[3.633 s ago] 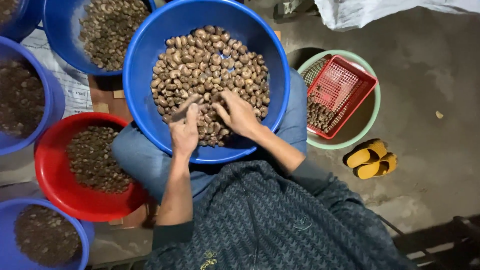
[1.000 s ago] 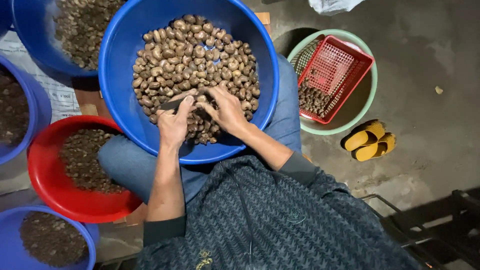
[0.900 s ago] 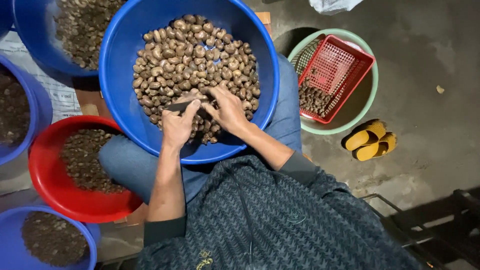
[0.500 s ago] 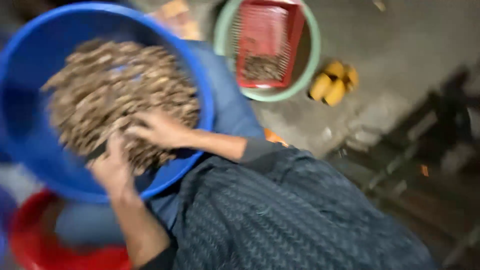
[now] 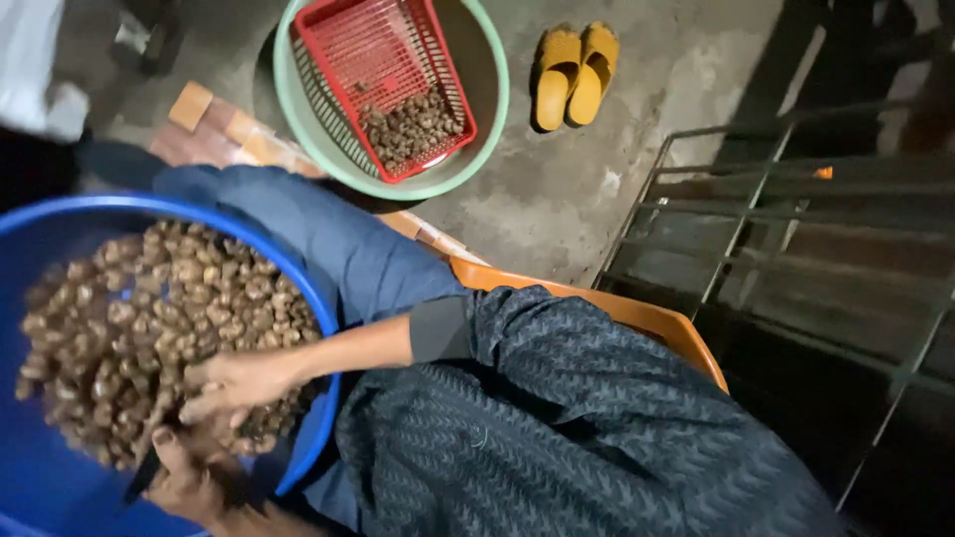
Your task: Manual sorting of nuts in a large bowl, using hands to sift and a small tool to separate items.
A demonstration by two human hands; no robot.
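A big blue basin (image 5: 316, 298) rests on my lap at the lower left, heaped with brown cashew nuts (image 5: 149, 318). My right hand (image 5: 234, 383) reaches across the basin's near rim, its fingers bent down onto the nuts. Motion blur hides whether they pinch one. Just below it, my left hand (image 5: 184, 479) is closed around a small dark knife (image 5: 142, 475), whose blade points down-left over the nuts. The two hands nearly touch.
A red mesh basket (image 5: 383, 60) with some nuts sits tilted in a pale green basin (image 5: 492, 109) on the concrete floor. Yellow slippers (image 5: 575, 75) lie beyond it. An orange seat edge (image 5: 637, 313) and a dark metal rack (image 5: 796, 239) are at the right.
The camera has swung to the right, so the red and other blue basins have left the view. Both hands stay in the nut pile, the left still gripping the knife.
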